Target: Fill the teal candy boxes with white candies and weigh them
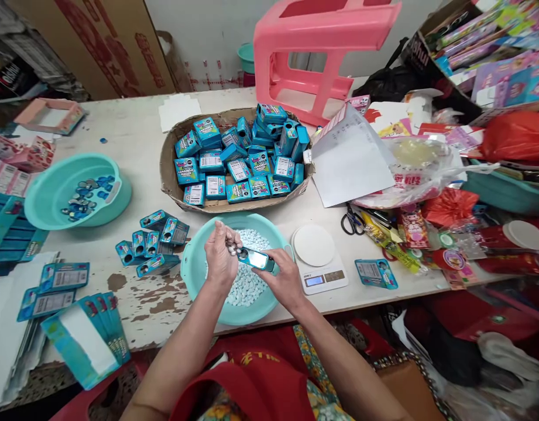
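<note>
My left hand [220,256] is cupped, closed round several small pale candies [232,245], above a turquoise basin [234,317] with many pale blue candies [246,286]. My right hand [285,278] grips a small blue box [254,259], tilted with its open end beside my left fingers. Behind the basin, a cardboard tray [172,196] holds several blue boxes. More small blue boxes [151,242] stand and lie left of the basin. A white scale [313,251] sits just right of it.
At the left are a second turquoise basin [45,216] with small blue pieces and flat blue cartons [82,339]. Scissors [352,221], a single blue box [377,273] and packaging lie right. A pink stool [269,35] rests at the back. The table's front edge is near me.
</note>
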A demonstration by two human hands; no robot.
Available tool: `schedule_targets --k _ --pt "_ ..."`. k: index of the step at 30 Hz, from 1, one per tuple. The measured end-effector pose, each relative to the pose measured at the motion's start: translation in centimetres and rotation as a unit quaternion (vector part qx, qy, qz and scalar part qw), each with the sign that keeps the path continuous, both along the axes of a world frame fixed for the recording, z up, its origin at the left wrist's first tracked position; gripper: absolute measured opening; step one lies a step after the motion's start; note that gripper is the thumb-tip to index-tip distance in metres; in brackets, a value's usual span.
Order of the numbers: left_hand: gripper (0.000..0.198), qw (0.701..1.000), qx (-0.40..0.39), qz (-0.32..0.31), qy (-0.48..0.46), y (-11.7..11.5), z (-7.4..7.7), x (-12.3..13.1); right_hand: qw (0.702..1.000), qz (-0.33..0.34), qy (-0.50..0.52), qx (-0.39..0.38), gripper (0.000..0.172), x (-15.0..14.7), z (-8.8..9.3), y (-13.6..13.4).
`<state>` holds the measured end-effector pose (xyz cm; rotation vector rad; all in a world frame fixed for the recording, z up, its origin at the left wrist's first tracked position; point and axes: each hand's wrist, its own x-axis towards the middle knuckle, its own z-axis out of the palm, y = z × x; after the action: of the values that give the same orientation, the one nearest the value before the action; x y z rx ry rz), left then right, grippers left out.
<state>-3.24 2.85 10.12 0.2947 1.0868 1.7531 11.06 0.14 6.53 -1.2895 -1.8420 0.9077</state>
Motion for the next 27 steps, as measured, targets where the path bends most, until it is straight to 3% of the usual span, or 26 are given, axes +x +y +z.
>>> schedule_targets --k 7,11,13,15,19,22,25,27 --pt "0.043 0.998 -0.003 -0.023 -0.059 -0.5 0.2 -1.9 1.0 -0.005 0.028 -0.006 0.032 -1.0 -0.6 -0.4" --pt "0.038 0.993 -0.04 -0.094 -0.067 -1.7 0.3 -4.4 0.997 -0.008 0.062 -0.035 0.031 -0.8 -0.8 -0.4" --pt "0.025 0.985 -0.07 -0.156 0.026 -3.0 0.1 -5.4 0.996 -0.008 0.071 -0.048 0.03 -0.5 -0.9 -0.5" --pt "0.016 0.956 -0.094 -0.22 0.171 -4.6 -0.3 -5.9 0.996 -0.009 0.072 -0.055 0.029 -0.4 -1.1 -0.6" --pt "0.011 0.846 -0.117 -0.274 0.442 -7.5 -1.3 -5.7 0.996 0.03 0.062 -0.058 0.029 -1.6 -1.7 -1.4" --pt "0.006 0.782 -0.132 -0.272 0.545 -9.0 -1.7 -6.8 0.992 0.064 0.083 -0.068 0.036 -3.0 -1.7 -2.2" --pt "0.012 0.789 -0.15 -0.203 0.56 -11.5 -1.2 -10.5 0.994 0.029 0.091 -0.05 0.049 -2.1 -1.5 -2.2" --pt "0.014 0.811 -0.175 -0.136 0.541 -14.0 -0.6 -13.9 0.995 -0.063 0.072 -0.004 0.049 0.6 -1.6 -1.5"
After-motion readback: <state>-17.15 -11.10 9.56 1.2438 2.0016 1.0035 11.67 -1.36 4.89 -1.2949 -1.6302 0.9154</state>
